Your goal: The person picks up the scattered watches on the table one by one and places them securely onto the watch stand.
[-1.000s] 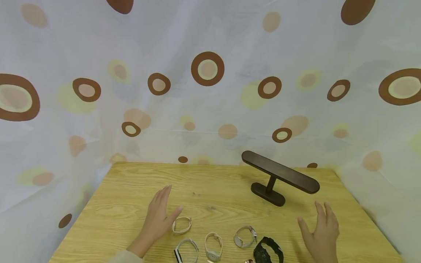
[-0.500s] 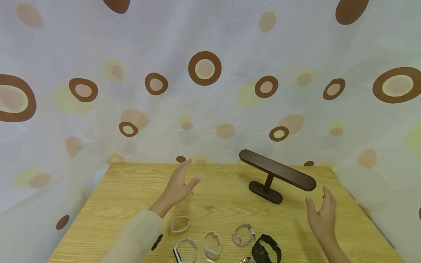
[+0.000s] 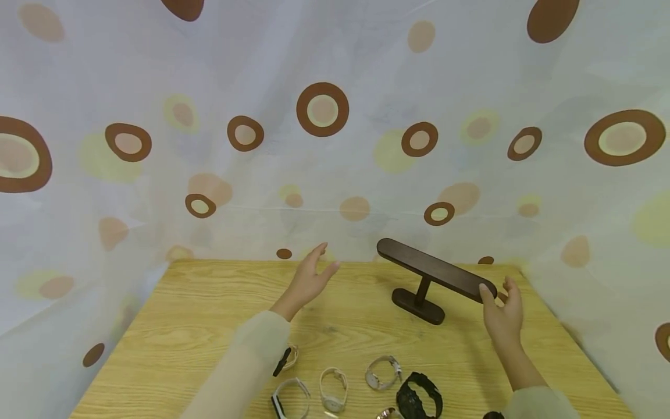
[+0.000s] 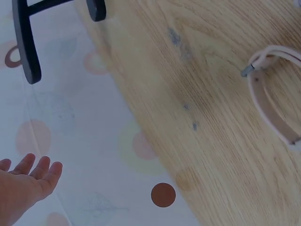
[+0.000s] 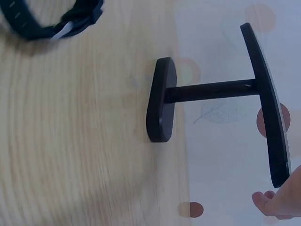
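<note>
A dark brown T-shaped display stand [image 3: 434,270], with a long rounded bar on a post and an oval base, stands at the table's back right. My right hand [image 3: 505,317] is at the bar's right end, thumb in front of it and fingers bent beyond; whether they touch is unclear. In the right wrist view, part of that hand [image 5: 282,200] shows beside the bar's end. My left hand [image 3: 309,279] hovers left of the stand, fingers apart from the thumb and holding nothing. The left wrist view shows its fingers [image 4: 40,174] loosely bent.
Several watches lie near the front: a black watch [image 3: 419,397], a grey-strapped watch [image 3: 373,381], a pale watch [image 3: 333,402] and a white band with a black face [image 3: 277,406]. A beige band [image 4: 265,101] lies beneath my left arm. A dotted curtain [image 3: 335,174] surrounds the wooden table [image 3: 209,326].
My left hand has moved forward and right, away from the beige band. My right hand has risen and reached forward to the bar's right end. The stand keeps its place on the table.
</note>
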Demonstrator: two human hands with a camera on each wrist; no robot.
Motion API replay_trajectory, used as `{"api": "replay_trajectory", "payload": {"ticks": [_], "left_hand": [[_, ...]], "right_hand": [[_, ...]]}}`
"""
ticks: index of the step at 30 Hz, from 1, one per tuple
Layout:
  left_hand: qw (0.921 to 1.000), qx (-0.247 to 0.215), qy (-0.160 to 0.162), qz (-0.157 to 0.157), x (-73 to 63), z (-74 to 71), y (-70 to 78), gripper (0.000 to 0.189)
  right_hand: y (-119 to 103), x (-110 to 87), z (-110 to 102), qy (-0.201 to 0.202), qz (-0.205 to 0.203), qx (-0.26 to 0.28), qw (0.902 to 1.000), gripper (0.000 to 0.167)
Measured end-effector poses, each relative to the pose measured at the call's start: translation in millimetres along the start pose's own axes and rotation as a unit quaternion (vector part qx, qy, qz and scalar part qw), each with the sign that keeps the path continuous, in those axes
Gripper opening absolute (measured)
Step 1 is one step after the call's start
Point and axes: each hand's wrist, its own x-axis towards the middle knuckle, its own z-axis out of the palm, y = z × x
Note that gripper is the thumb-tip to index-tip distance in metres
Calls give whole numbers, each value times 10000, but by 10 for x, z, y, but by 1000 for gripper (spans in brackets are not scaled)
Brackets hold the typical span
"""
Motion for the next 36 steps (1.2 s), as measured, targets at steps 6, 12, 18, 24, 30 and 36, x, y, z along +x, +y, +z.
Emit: {"api": "replay_trajectory", "payload": {"ticks": [6, 12, 18, 24, 30, 36], "left_hand": [[9994, -291, -83, -157, 92, 146, -7, 62], [9982, -429, -84, -420, 174, 307, 12, 60], [9974, -529, -69, -484, 213, 405, -8, 58], [9973, -514, -92, -525, 199, 433, -36, 61], [9972, -511, -119, -532, 186, 437, -61, 60], [9973, -490, -113, -542, 194, 450, -86, 60]], "right_hand": [[-56, 52, 61, -117, 739, 402, 9964, 63], [-56, 90, 56, 113, 1197, 1004, 9877, 55], [-44, 109, 24, 205, 1412, 1274, 9815, 49], [-36, 136, -19, -167, 1445, 1692, 9748, 34], [-14, 173, -56, -312, 1478, 1778, 9724, 30], [6, 191, -61, -299, 1356, 1506, 9788, 32]]}}
